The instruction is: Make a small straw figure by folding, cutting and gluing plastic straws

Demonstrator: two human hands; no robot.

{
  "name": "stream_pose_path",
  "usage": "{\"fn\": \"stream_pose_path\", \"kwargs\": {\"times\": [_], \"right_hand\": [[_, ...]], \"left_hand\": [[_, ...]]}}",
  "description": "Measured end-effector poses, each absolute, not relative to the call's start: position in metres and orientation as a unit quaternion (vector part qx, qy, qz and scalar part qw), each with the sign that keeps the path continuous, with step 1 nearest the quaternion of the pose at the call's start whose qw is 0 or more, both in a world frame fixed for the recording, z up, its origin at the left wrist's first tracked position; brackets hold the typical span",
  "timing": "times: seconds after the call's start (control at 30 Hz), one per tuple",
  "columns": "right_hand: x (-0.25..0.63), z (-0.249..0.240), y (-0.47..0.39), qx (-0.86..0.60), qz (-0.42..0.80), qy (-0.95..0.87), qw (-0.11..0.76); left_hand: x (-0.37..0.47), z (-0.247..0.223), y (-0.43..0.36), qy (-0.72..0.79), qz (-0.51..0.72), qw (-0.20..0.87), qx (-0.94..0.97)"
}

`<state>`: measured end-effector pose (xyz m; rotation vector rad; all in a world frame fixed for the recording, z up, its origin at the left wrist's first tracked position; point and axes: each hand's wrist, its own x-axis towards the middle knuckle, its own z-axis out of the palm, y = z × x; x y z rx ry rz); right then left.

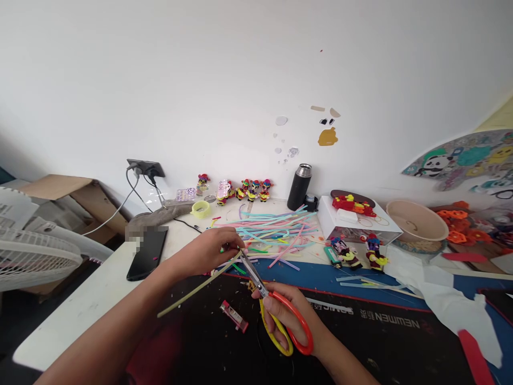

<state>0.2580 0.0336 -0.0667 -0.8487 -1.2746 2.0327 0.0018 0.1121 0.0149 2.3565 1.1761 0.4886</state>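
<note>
My left hand (214, 248) pinches a thin yellow-green pipe cleaner (196, 291) near its upper end. The rest of it slants down to the left over the black desk mat (192, 342). In my right hand (294, 305) is a pair of scissors (276, 321) with one red and one yellow handle loop. Their blades point up and left, with the tips at the pipe cleaner by my left fingertips. Whether the blades touch it I cannot tell. A red lighter (234, 316) lies on the mat just below, left of the scissors.
Many pastel pipe cleaners (272, 230) lie behind my hands. Several small figures (253, 190) stand by the wall. A black thermos (300, 187), white box (360, 222) and beige bowl (417, 220) line the back. At left are a phone (148, 254) and white fan (36, 240).
</note>
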Motion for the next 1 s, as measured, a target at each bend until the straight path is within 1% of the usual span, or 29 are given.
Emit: {"fn": "stream_pose_path", "kwargs": {"times": [0.6,1.0], "right_hand": [[0.2591,-0.0712,0.0350,-0.320,0.782,-0.449,0.290],[0.2575,-0.0748,0.0355,-0.329,0.773,-0.467,0.277]], "left_hand": [[0.0061,0.0139,0.1088,0.433,0.160,0.237,0.855],[0.0022,0.0073,0.1121,0.456,0.149,0.297,0.826]]}}
